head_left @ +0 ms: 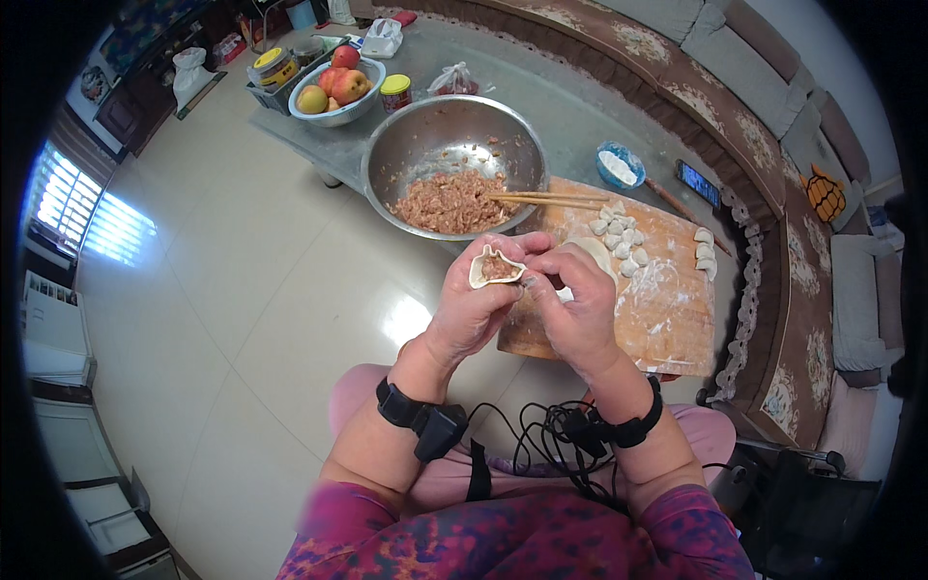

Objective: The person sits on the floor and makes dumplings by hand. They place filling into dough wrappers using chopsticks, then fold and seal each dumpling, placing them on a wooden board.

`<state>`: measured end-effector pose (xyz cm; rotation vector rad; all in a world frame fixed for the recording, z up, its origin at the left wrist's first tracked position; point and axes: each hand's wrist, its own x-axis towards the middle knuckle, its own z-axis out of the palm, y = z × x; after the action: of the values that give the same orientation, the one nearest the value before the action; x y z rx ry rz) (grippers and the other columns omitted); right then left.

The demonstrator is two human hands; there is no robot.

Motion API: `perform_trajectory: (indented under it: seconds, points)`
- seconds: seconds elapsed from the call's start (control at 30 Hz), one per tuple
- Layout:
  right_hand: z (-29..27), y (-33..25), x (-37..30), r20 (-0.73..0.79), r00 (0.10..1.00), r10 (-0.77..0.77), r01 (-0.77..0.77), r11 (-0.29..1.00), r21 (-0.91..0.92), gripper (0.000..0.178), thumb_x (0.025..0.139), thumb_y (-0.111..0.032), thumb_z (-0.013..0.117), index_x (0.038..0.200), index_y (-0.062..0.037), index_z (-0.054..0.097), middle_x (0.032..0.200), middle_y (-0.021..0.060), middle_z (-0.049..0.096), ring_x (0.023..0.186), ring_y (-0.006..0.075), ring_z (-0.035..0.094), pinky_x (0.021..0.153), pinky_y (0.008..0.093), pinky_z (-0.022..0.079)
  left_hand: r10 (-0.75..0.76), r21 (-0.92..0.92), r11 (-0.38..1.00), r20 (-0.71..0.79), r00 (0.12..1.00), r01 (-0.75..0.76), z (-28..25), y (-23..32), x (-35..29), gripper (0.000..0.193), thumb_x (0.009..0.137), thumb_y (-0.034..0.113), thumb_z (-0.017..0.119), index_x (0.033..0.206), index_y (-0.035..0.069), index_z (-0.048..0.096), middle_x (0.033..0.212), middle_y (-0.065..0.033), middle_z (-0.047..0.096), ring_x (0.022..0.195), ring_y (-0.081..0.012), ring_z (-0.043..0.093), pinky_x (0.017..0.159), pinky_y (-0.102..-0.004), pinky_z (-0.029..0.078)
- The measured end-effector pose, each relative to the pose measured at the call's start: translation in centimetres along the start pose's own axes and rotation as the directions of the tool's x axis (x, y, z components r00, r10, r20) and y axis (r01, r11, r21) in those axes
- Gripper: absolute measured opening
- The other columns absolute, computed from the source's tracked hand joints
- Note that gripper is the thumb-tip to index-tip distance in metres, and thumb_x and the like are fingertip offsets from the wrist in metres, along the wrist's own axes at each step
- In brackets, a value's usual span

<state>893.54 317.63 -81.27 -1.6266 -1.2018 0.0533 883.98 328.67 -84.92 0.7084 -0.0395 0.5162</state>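
A dumpling (496, 269), a round white wrapper with meat filling showing in its partly open top, sits in my left hand (462, 307), whose fingers curl round it. Thumb and forefinger of my right hand (583, 302) pinch its right edge. Just beyond, a large steel bowl (530, 145) holds minced meat filling (449, 201), with wooden chopsticks (551, 200) resting in it and reaching over the board. Flat wrappers (597, 253) lie partly hidden behind my right hand. The floured wooden board (677, 329) carries several small dough pieces (621, 232) and more pieces (705, 253) at its right edge.
On the glass table (561, 116) stand a blue bowl of white flour (620, 165), a phone (697, 182), a fruit bowl (333, 118), a small jar (395, 93) and a plastic bag (454, 79). A rolling pin (672, 201) lies beyond the board. Black cables (556, 435) hang between my wrists.
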Motion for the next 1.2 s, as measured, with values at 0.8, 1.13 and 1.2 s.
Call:
perform_trajectory:
  seconds: [0.8, 1.13, 1.2]
  points:
    - [-0.4, 0.9, 0.3, 0.094, 0.99, -0.109, 0.12, 0.987, -0.111, 0.014, 0.078, -0.003, 0.07, 0.091, -0.0018, 0.066, 0.092, 0.0123, 0.066, 0.086, 0.0307, 0.063, 0.078, 0.0376, 0.05, -0.108, 0.184, 0.976, -0.036, 0.993, 0.113, -0.1, 0.2, -0.5, 0.056, 0.08, -0.011, 0.051, 0.135, -0.001, 0.047, 0.137, -0.0146, 0.052, 0.123, -0.0215, 0.053, 0.104, -0.0334, 0.044]
    - [-0.5, 0.0, 0.1, 0.027, 0.996, 0.089, -0.088, 0.996, -0.032, 0.016, 0.079, 0.0, 0.07, 0.094, -0.0004, 0.066, 0.088, 0.0117, 0.065, 0.074, 0.0233, 0.063, 0.065, 0.0321, 0.051, -0.111, -0.022, 0.994, -0.124, 0.986, 0.109, -0.2, -0.8, -0.3, 0.038, 0.087, -0.007, 0.05, 0.121, 0.007, 0.049, 0.112, -0.0043, 0.056, 0.1, -0.0108, 0.057, 0.085, -0.0239, 0.048]
    - [-0.5, 0.1, 0.2, 0.042, 0.998, 0.054, -0.052, 0.997, -0.053, 0.017, 0.078, 0.0, 0.071, 0.095, -0.0005, 0.066, 0.087, 0.0112, 0.065, 0.073, 0.0243, 0.063, 0.065, 0.0333, 0.051, -0.114, -0.012, 0.993, -0.111, 0.987, 0.113, -0.4, -0.8, -0.3, 0.036, 0.087, -0.008, 0.049, 0.119, 0.008, 0.049, 0.112, -0.004, 0.056, 0.1, -0.0105, 0.057, 0.084, -0.0237, 0.049]
